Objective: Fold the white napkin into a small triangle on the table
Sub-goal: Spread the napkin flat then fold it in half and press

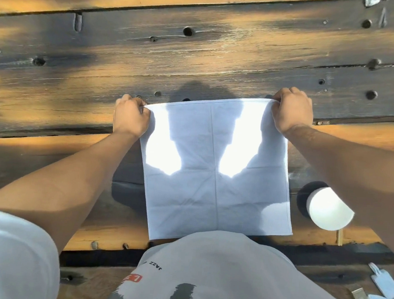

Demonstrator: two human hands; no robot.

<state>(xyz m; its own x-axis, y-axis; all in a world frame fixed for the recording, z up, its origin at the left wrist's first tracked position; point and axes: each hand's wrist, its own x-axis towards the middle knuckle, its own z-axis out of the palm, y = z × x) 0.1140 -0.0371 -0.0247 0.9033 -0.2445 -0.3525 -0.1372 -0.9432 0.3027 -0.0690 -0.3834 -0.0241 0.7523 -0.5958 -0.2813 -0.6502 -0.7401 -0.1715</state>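
The white napkin (215, 172) is spread out as a full square, with crease lines crossing at its middle. It lies or hangs flat over the near part of the wooden table (198, 55), its near edge reaching my shirt. My left hand (130, 117) pinches the far left corner. My right hand (291, 110) pinches the far right corner. The far edge is stretched straight between both hands. Shadows of my head and arms fall across the napkin.
A white round cup or roll (328, 208) stands just right of the napkin, under my right forearm. The dark planks have holes and gaps. White scraps and a small metal piece (382, 296) lie at the lower right, below the table edge.
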